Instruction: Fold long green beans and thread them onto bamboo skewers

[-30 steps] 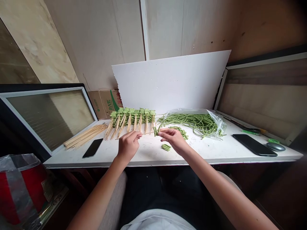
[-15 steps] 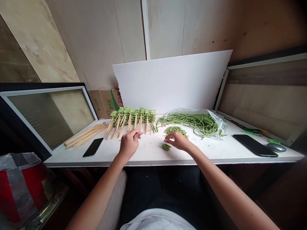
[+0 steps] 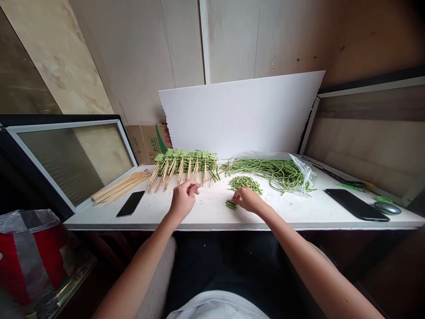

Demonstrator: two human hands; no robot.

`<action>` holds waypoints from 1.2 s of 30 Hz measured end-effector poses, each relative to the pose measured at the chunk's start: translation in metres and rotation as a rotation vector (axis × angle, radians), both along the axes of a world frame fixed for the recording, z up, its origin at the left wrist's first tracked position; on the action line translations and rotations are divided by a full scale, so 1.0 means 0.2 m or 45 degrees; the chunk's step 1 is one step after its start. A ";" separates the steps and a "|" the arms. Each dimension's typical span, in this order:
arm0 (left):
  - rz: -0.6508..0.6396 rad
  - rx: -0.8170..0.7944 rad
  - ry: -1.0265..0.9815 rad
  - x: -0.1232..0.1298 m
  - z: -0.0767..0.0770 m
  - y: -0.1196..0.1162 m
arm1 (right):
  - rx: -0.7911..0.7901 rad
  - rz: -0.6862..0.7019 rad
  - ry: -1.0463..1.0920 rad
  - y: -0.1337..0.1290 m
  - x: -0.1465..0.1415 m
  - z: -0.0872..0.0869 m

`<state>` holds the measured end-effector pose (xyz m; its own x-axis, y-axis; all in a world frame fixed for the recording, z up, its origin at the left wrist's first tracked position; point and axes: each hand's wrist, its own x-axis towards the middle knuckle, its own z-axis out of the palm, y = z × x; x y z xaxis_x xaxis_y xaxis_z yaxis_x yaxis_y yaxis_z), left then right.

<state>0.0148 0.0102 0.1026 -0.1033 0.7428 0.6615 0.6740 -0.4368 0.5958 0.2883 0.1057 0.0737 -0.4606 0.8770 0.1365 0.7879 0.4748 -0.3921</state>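
Observation:
My left hand is closed around a thin bamboo skewer whose point runs to the right, with a few short bean pieces on or just behind it; which, I cannot tell. Over the table, my right hand has its fingers bent together at the right end of a small bundle of cut long bean pieces. Its fingertips are partly hidden there. Just behind that hand lies a loose heap of cut long beans. Finished bean skewers are stacked at the back, their sticks pointing forward.
Bare bamboo skewers and a phone lie at left. Whole long beans spill from a clear plastic bag at back right. Farther right are another phone and a computer mouse. A white foam board stands behind.
My right hand has lowered slightly and its fingers have closed in on the small bundle of bean pieces. My left hand keeps its hold on the skewer. The whole view has shifted a little.

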 end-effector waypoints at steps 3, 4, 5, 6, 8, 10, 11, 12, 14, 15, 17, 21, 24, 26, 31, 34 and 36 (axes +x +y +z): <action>0.014 0.000 0.025 0.00 0.00 0.00 | 0.053 0.011 -0.034 -0.01 -0.01 0.00; 0.018 -0.001 0.033 0.00 0.00 0.00 | 0.073 0.019 -0.036 -0.01 -0.01 0.00; 0.022 -0.002 0.039 0.00 0.00 0.00 | 0.085 0.028 -0.033 -0.02 -0.01 0.00; 0.025 -0.002 0.045 0.00 -0.01 0.00 | 0.090 0.037 -0.026 -0.02 -0.02 0.00; 0.027 -0.002 0.052 0.00 -0.01 0.00 | 0.093 0.054 -0.001 -0.02 -0.02 -0.01; 0.028 -0.003 0.057 -0.01 -0.01 0.00 | 0.102 0.077 0.037 -0.01 -0.01 -0.02; 0.031 -0.002 0.059 -0.01 -0.01 0.01 | 0.106 0.093 0.064 0.00 -0.01 -0.02; 0.033 0.000 0.060 -0.01 -0.01 0.01 | 0.104 0.105 0.100 0.01 -0.01 -0.03; 0.038 0.004 0.061 -0.02 -0.01 0.01 | 0.071 0.122 0.218 0.03 0.00 -0.03; 0.040 0.005 0.060 -0.02 0.00 0.01 | 0.032 0.133 0.309 0.03 0.01 -0.03; 0.046 0.005 0.056 -0.03 0.00 0.01 | -0.097 0.162 0.559 0.05 0.02 -0.01; 0.058 0.005 0.048 -0.03 0.02 -0.01 | -0.438 0.194 1.187 0.05 0.05 0.05; 0.059 0.020 0.050 -0.03 0.03 -0.01 | -0.665 0.253 1.517 0.04 0.08 0.12; 0.051 0.036 0.048 -0.03 0.03 -0.01 | -0.741 0.300 1.612 0.03 0.10 0.16; 0.052 0.054 0.093 -0.03 0.03 -0.02 | -0.747 0.365 1.756 0.00 0.12 0.22; 0.065 0.076 0.148 -0.03 0.03 -0.02 | -0.732 0.381 1.821 0.00 0.12 0.23; 0.066 0.076 0.169 -0.02 0.04 -0.03 | -0.707 0.366 1.834 0.00 0.12 0.23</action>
